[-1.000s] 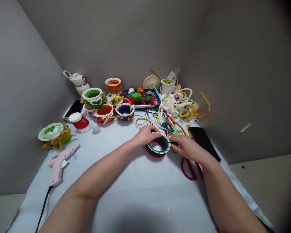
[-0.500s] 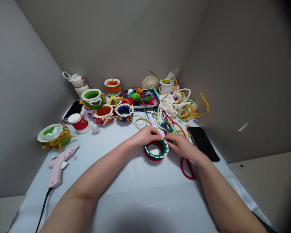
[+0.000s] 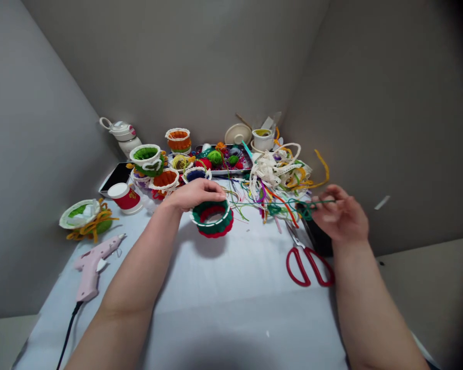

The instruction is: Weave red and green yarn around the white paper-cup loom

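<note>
My left hand (image 3: 200,194) is closed on the upper rim of a green and red yarn-woven ring (image 3: 213,218), which is tilted above the white cloth. A green yarn strand (image 3: 254,203) runs from the ring's rim across to my right hand (image 3: 341,213). That hand is raised at the right, fingers curled and somewhat blurred, with green yarn loops at its fingertips. Red-handled scissors (image 3: 301,246) lie between the hands, nearer to me. Behind them are a small green yarn bundle (image 3: 274,209) and a dark phone (image 3: 320,239), partly hidden by my right hand.
A pink glue gun (image 3: 90,270) lies at the left with its cord. Several yarn-woven cups (image 3: 144,156), a red and white paper cup (image 3: 124,198) and a bottle (image 3: 125,136) stand behind. Further right are a tray of yarn balls (image 3: 219,172) and a tangle of lace (image 3: 268,167).
My left hand has moved left with the ring. My right hand has moved right and up, drawing out green yarn. Both scissor handles now show.
</note>
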